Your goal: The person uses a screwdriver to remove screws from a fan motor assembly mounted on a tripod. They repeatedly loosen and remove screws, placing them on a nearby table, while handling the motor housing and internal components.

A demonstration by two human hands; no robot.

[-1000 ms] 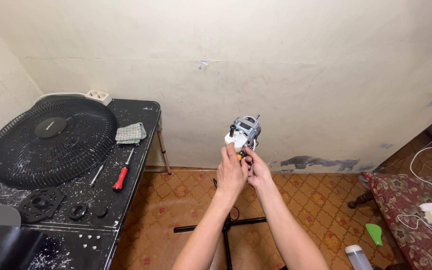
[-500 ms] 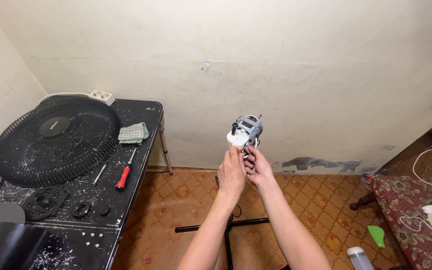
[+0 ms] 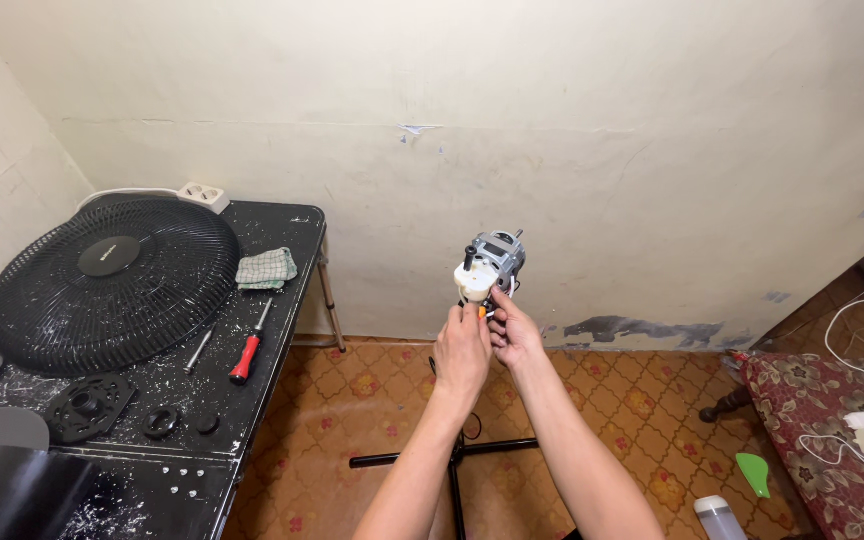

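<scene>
A small grey fan motor (image 3: 497, 258) with a white plastic housing on its left side stands at the top of a black stand pole, in front of the cream wall. My left hand (image 3: 463, 352) and my right hand (image 3: 515, 332) are both raised to its underside, fingers pinched around something small and orange just below the white housing. What exactly each hand grips is hidden by the fingers.
A black, paint-speckled table (image 3: 282, 330) at the left carries a round black fan grille (image 3: 112, 282), a red-handled screwdriver (image 3: 246, 355), a second screwdriver (image 3: 199, 350), a checked cloth (image 3: 265, 268) and black plastic fan parts (image 3: 87, 406). The stand's black base (image 3: 452, 455) lies on patterned floor. A bench with cables is at right.
The hands stay at the motor's underside; only the fingers have shifted slightly. The view has barely moved.
</scene>
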